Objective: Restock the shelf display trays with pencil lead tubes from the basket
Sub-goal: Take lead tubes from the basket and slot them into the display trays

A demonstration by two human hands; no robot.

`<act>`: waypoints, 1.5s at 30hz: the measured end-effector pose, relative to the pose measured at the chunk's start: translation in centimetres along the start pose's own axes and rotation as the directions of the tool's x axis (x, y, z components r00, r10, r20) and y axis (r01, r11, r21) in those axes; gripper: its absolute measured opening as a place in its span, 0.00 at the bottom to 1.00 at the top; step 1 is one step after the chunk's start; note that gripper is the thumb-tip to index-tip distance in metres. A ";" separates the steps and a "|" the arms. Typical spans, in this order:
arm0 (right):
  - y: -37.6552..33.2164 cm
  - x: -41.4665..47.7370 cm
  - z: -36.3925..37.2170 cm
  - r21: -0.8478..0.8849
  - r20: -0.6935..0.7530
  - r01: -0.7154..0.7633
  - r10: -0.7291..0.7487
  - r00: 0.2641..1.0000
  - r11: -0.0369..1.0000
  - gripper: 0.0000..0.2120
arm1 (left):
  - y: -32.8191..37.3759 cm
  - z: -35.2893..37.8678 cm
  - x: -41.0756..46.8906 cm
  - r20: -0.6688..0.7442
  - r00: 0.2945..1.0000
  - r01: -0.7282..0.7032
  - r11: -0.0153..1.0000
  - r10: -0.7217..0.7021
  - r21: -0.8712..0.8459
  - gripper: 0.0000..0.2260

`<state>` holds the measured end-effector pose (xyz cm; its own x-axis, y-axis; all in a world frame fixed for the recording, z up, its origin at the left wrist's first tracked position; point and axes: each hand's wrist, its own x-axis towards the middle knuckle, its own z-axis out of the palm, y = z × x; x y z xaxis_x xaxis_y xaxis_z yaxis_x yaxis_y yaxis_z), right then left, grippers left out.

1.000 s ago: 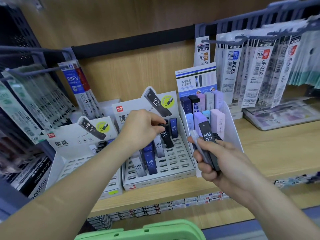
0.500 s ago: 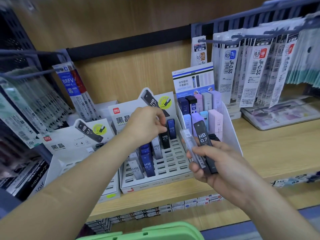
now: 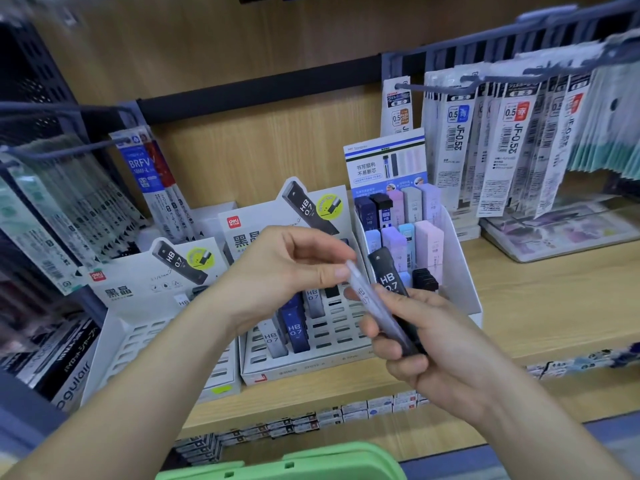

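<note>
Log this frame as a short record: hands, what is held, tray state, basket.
left hand: pinches the top end of the clear tube
right hand: grips the clear tube and the black tube marked HB 0.7 together
middle tray: partly filled, several slots bare
left tray: mostly bare slots in view
basket: green, only its rim shows at the bottom edge

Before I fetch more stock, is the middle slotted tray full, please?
Not full: the middle tray holds a few tubes but shows many empty slots on its right.

Black tube reads "HB 0.7"; hanging packs "JF-0.5"; blue pack "BRFV".
</note>
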<state>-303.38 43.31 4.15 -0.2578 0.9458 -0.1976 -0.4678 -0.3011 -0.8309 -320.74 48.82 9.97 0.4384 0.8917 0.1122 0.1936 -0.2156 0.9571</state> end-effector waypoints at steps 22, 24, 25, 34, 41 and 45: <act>0.4 0.8 -0.2 -0.119 -0.186 0.105 -0.126 0.974 0.987 0.20 | -2.1 -1.8 -1.2 -0.363 0.900 0.069 0.743 0.242 0.666 0.03; 0.5 0.9 0.0 -0.123 -0.182 0.110 -0.131 0.975 0.986 0.19 | -2.7 -1.6 -0.9 -0.327 0.912 0.057 0.713 0.248 0.699 0.04; 0.5 0.9 0.0 -0.121 -0.181 0.112 -0.133 0.974 0.986 0.19 | -2.8 -1.5 -0.8 -0.317 0.917 0.056 0.709 0.241 0.703 0.04; 0.7 1.0 -0.3 -0.115 -0.148 0.112 -0.128 0.981 0.987 0.18 | -2.9 -1.1 -0.5 -0.222 0.956 0.054 0.630 0.191 0.774 0.05; 0.7 0.9 -0.3 -0.016 -0.069 0.084 -0.085 0.994 0.996 0.18 | -2.7 -0.9 0.4 -0.001 0.979 -0.055 0.272 0.202 0.961 0.10; 0.7 0.6 0.0 -0.050 -0.018 0.081 -0.082 0.996 0.995 0.19 | -1.4 -0.2 -0.6 -0.169 0.972 0.017 0.667 0.163 0.745 0.13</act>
<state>-303.87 43.71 3.50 -0.2036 0.9693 -0.1377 -0.4439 -0.2167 -0.8694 -321.48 48.65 8.65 0.3097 0.8988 0.3103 0.7905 -0.4247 0.4412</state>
